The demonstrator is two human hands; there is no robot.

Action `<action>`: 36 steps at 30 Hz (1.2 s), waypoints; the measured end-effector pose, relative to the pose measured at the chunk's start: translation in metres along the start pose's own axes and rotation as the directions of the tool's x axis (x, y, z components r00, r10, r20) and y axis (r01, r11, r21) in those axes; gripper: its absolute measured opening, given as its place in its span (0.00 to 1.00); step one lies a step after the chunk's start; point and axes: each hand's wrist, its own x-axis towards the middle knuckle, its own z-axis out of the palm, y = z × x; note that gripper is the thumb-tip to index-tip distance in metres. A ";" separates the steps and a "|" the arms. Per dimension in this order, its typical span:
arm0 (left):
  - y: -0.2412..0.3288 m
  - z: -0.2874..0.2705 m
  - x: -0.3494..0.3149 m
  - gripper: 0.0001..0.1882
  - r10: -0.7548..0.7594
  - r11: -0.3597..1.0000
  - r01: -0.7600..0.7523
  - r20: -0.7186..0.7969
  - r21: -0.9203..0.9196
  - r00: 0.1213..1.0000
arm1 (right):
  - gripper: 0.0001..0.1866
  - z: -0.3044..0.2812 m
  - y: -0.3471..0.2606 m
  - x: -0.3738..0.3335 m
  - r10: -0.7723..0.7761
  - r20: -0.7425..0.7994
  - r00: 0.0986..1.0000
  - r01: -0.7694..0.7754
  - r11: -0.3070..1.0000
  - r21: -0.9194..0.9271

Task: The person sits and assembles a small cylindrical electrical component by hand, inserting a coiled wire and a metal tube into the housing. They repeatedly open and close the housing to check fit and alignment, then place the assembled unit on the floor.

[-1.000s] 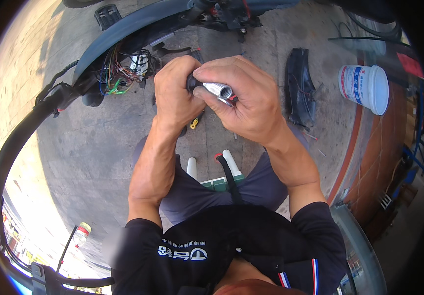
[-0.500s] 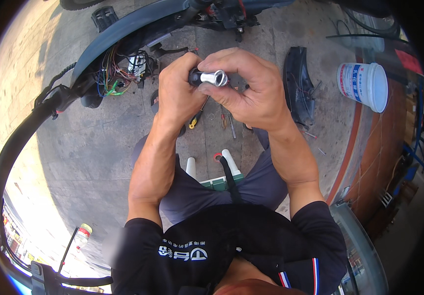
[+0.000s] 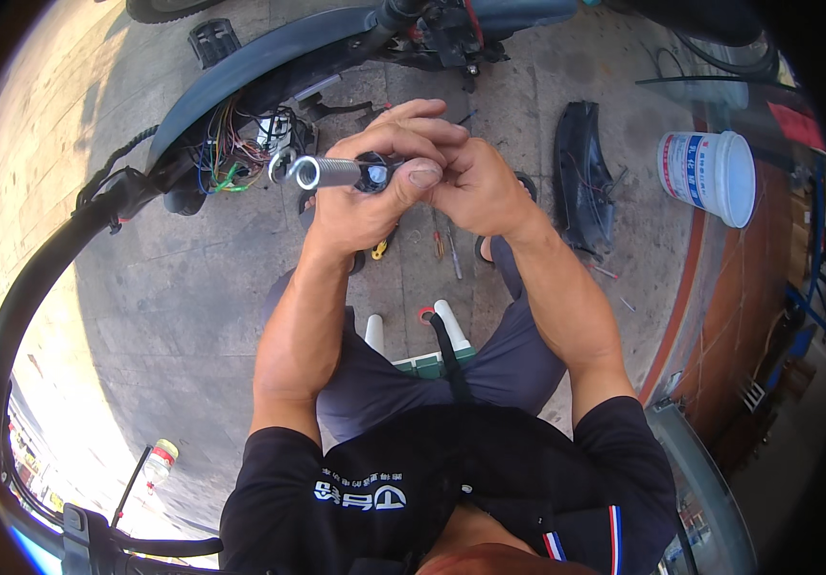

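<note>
Both hands meet above the ground, in front of my knees. My left hand (image 3: pixel 360 206) is closed, with thumb and fingers pinching a short black piece (image 3: pixel 374 172) that has a pale round spot. From this piece a silver coil spring (image 3: pixel 336 172) sticks out to the left, ending in a bent metal hook (image 3: pixel 283 166). My right hand (image 3: pixel 480 187) is closed against the left fingertips. Its fingers are partly covered by the left hand, and what they grip is hidden.
A two-wheeler's dark frame (image 3: pixel 259 62) arches across the far left, with loose coloured wires (image 3: pixel 231 149) hanging out. A black curved panel (image 3: pixel 581 177) lies at the right beside a white bucket (image 3: pixel 705 177). Screwdrivers (image 3: pixel 454 254) lie between my feet, beyond a green-and-white stool (image 3: pixel 422 364).
The spring has swung from pointing right, between my hands, to pointing left past my left hand. My right fingers have come off its end and closed against my left fingertips.
</note>
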 end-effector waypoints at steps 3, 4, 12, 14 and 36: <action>-0.001 0.010 -0.003 0.19 -0.025 1.000 0.025 -0.100 0.002 0.995 | 0.10 0.002 -0.002 -0.003 -0.074 -0.092 0.993 0.061 0.989 -0.135; -0.001 0.012 -0.003 0.19 -0.034 0.999 0.034 -0.131 -0.003 0.991 | 0.10 0.004 -0.002 -0.003 -0.114 -0.114 0.987 0.091 0.978 -0.187; -0.005 0.018 -0.001 0.19 0.048 0.998 -0.040 -0.150 0.056 0.988 | 0.13 0.004 0.006 -0.003 -0.092 -0.086 0.992 0.095 0.995 0.032; -0.004 0.020 0.000 0.19 0.061 0.993 -0.042 -0.176 0.111 0.982 | 0.15 0.002 0.005 -0.003 -0.117 -0.083 0.990 0.113 0.992 -0.052; -0.002 0.023 -0.002 0.18 0.127 0.955 -0.066 -0.195 0.290 0.973 | 0.14 0.010 0.003 -0.006 -0.314 -0.112 0.943 0.260 0.903 -0.343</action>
